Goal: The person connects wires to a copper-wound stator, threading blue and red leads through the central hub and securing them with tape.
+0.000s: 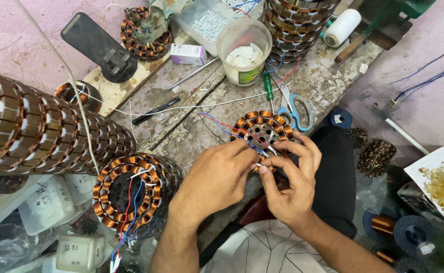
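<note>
Two hands work one copper-wound stator at the near edge of the wooden bench.

Left hand braces the stator and pinches its blue lead wire; right hand pinches a small white sleeve at the rim. Scissors and screwdriver lie just behind, within reach. Finished stators are stacked to the left.
</note>
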